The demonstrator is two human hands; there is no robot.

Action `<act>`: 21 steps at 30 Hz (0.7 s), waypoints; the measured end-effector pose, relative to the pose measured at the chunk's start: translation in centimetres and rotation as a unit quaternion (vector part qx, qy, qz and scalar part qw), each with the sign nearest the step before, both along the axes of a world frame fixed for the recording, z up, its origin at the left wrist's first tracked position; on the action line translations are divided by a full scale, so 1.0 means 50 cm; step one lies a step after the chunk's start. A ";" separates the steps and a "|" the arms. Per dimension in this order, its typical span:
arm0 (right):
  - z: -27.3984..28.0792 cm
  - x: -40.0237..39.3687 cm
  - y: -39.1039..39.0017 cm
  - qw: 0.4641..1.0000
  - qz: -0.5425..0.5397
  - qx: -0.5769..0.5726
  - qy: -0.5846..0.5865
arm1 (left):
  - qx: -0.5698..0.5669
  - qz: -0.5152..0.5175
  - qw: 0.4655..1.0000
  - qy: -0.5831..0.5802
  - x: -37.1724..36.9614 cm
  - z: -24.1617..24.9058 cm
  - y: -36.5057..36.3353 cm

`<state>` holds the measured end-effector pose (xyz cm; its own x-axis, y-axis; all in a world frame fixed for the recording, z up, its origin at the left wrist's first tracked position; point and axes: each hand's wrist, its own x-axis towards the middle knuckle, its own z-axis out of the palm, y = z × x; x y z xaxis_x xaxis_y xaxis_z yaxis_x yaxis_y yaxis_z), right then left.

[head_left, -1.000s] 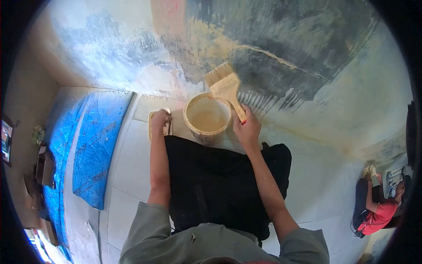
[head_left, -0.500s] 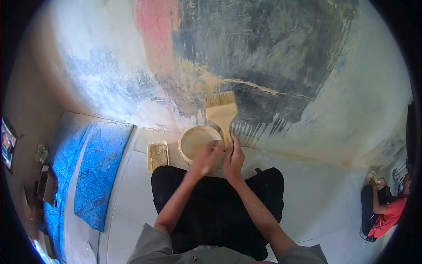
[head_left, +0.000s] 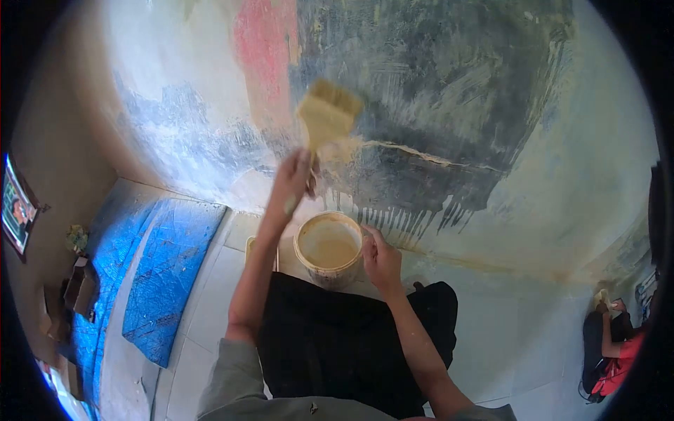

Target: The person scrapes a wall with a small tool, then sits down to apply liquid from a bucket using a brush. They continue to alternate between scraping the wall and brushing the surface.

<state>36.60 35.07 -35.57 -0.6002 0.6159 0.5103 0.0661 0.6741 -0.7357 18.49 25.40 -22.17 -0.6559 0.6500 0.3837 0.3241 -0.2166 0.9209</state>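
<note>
My left hand [head_left: 291, 179] is raised in front of the wall [head_left: 435, 84], its fingers wrapped round the handle of a wide paintbrush [head_left: 327, 121]. The brush points upward, slightly blurred, with its bristles at the top and overlapping the dark patch of the wall. Below it on the floor stands a round bucket [head_left: 302, 257] with pale, cloudy liquid inside. My right hand [head_left: 384, 262] is at the right side of the bucket, fingers curled at the rim. Black trousers cover my legs just behind the bucket.
A small tray [head_left: 250, 243] is mostly hidden behind my left forearm. Blue sheeting [head_left: 165, 270] lies on the left. A long crack [head_left: 411, 152] crosses the wall's dark patch. Far right, another person [head_left: 618, 361] in red sits by the wall.
The brush has gone from my right hand to my left and moved up and left over the wall. My right hand has come to the bucket's rim. The view has shifted slightly.
</note>
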 end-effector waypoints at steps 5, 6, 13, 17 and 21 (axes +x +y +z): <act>-0.039 -0.017 0.018 0.998 0.006 0.027 -0.058 | 0.144 0.008 0.987 0.074 -0.070 0.161 0.034; -0.053 -0.022 0.022 0.998 0.008 0.028 -0.058 | 0.185 -0.008 0.981 0.058 -0.096 0.173 0.051; -0.105 -0.041 0.043 0.987 -0.049 -0.033 -0.149 | 0.145 0.141 0.979 0.028 -0.209 -0.028 0.137; -0.115 -0.039 0.063 0.971 -0.124 -0.107 -0.175 | 0.011 0.243 0.967 0.080 -0.194 -0.215 0.094; -0.240 -0.067 0.102 0.963 -0.066 -0.181 -0.187 | -0.065 0.152 0.983 -0.079 -0.099 -0.252 -0.001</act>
